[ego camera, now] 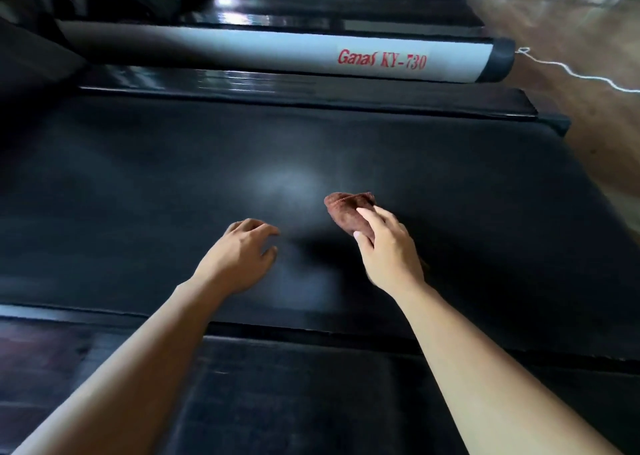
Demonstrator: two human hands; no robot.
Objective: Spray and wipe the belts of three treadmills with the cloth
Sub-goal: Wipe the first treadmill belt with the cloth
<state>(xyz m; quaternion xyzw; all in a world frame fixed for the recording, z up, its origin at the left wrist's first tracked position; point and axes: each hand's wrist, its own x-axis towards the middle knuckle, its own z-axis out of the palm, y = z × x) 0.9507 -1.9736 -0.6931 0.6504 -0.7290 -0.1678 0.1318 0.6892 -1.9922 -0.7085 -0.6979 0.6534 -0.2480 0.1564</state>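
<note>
A person's right hand (388, 247), fingers clamped on a bunched brown cloth (346, 209), meets the black treadmill belt (138, 177) beside a pale hazy patch (280, 181). The left hand (242, 254) is empty, fingers loosely curled. Flattening the cloth and overlapping strokes would likely wipe best.

Cloth: a rust-brown terry cloth (348, 210), bunched into a wad and gripped in the right hand (389, 250) – low over the belt, right of its middle; contact could not be told.
Belt: the nearest belt (156, 184) was wide, black and matte, lying flat across the view – a pale hazy patch sat at its centre, just left of the cloth.
Next machine: the second treadmill (346, 8) lay beyond a grey side rail (259, 51) lettered "Ganas KY-730" in red, dark and glossy.
</note>
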